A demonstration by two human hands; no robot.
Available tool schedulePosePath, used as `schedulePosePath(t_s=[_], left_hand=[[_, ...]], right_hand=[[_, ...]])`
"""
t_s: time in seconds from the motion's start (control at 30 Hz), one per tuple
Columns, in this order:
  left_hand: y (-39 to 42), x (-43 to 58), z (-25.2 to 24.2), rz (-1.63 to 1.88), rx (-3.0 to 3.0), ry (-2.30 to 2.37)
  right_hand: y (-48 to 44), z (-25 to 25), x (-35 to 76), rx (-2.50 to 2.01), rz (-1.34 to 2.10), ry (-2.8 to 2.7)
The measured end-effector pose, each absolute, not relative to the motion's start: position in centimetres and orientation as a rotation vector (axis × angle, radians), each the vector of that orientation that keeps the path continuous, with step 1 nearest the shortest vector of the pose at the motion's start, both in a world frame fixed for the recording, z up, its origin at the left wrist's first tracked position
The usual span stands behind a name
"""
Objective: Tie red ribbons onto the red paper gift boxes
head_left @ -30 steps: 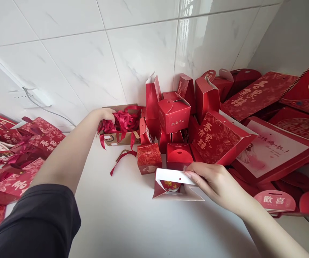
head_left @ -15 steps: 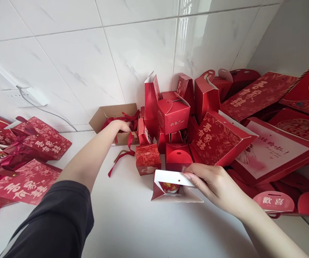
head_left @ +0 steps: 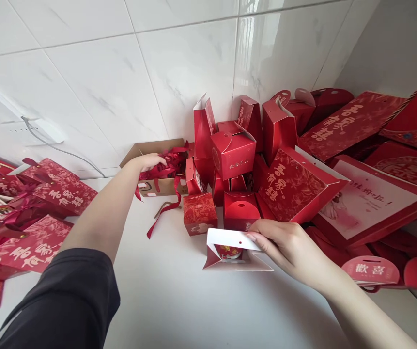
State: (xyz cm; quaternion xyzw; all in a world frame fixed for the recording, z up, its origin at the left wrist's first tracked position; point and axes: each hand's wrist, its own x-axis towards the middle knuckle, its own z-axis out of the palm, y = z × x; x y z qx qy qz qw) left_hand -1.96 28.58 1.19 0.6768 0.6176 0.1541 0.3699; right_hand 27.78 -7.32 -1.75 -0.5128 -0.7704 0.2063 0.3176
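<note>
My right hand pinches the pale flap of an open-topped gift box between thumb and fingers. Inside that box, part of a red item with yellow print shows. My left hand is over a brown cardboard box by the wall, its fingers curled among dark red ribbons. A ribbon end hangs over the cardboard box's front below my left wrist. Another loose ribbon trails onto the white table.
Red gift boxes are stacked in the middle against the tiled wall. Larger red boxes and bags heap up on the right. At the left lie several red boxes with ribbons. A grey cable runs from a wall socket.
My left hand has moved left and slightly up within the cardboard box, uncovering more ribbon. A ribbon end now hangs over the box's front left. My right hand and its gift box have hardly moved.
</note>
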Motion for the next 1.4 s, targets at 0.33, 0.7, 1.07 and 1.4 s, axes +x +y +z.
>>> schedulePosePath(t_s=[0.33,0.7,1.07,1.4], left_hand=[[28.9,-4.0,3.8,0.388,1.593,1.357],[28.9,-3.2,3.7,0.446,2.063,1.549],[26.1,-1.3,2.5,-0.161,1.989,1.419],[26.0,-2.9,2.2,0.055,2.124,1.375]], right_hand=[[-7.3,-2.0,27.6,-1.360,0.509,-2.031],[-7.3,-2.0,27.5,-1.355,0.510,-2.032],[-7.3,-2.0,27.5,-1.381,0.514,-2.038],[-7.3,-1.8,27.4,-1.370,0.481,-2.045]])
